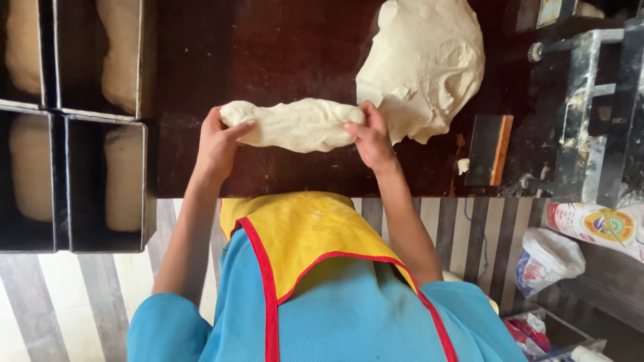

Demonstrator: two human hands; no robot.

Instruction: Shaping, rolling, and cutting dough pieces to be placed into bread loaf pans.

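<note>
The dough log (pixel 293 125) lies across the dark worktop (pixel 268 47) in the head view, lengthwise between your two hands, near the worktop's front edge. Your left hand (pixel 218 144) cups its left end, thumb on top and fingers curled around the end; your right hand (pixel 371 137) grips the right end, fingers pressed into the top. Both hands are closed on the dough, not spread.

Behind the log you have bare dark worktop up to the top of the frame. To your left, that room ends at the black loaf tins (pixel 74 127), each holding a pale loaf, standing just beside your left hand. To your right, the big dough mass (pixel 426 64) sits just beside your right hand, its lower edge close to the log's right end. Further right, a scraper (pixel 490 149) with a wooden handle lies flat, and a flour-caked black machine (pixel 594 107) closes off that side.

The log is pale cream, smooth, thicker in the middle, with soft folds.

Below the worktop, at right, a white sack (pixel 597 228) with a round yellow-and-red emblem lies on its side, and a white plastic bag (pixel 547 258) with blue print sits beside it on the striped floor (pixel 67 295).
</note>
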